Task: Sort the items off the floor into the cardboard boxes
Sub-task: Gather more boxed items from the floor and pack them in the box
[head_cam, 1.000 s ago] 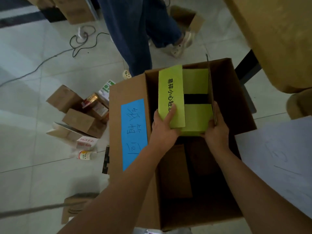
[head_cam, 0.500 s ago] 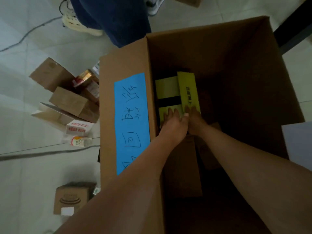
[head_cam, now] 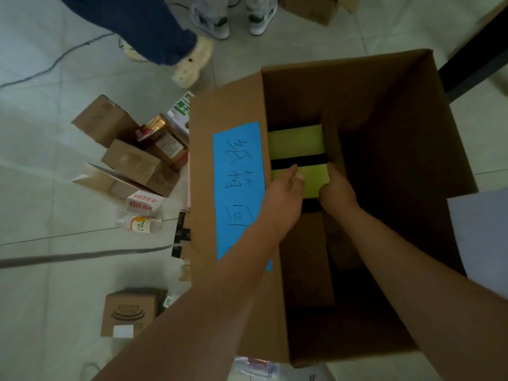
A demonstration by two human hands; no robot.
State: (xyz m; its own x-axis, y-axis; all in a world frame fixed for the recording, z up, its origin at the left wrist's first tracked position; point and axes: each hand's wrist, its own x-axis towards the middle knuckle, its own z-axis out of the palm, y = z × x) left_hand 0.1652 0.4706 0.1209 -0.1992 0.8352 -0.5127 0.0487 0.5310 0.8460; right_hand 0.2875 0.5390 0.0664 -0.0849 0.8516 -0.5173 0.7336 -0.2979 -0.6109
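Both of my hands are down inside the big cardboard box (head_cam: 384, 133) right now. My left hand (head_cam: 286, 188) has its fingers curled onto the near left edge of the yellow-green box (head_cam: 297, 144), thumb on top, so it's gripping that. My right hand (head_cam: 336, 192) is wrapped around the near right corner of the same box, also holding on. The green box lies flat, deep in the carton against the left wall, with a black band across its middle. It's dark in there, so I can't tell what it rests on.

On the carton's left flap there's a blue label (head_cam: 237, 174) with handwriting. Out on the tiled floor (head_cam: 55, 270) to the left is a pile still unsorted: brown boxes (head_cam: 132, 163), a small white bottle (head_cam: 141, 224), a red and white carton (head_cam: 144, 203), and closer to me a small printed brown box (head_cam: 129, 312). Someone's leg in jeans (head_cam: 154, 26) stands beyond.
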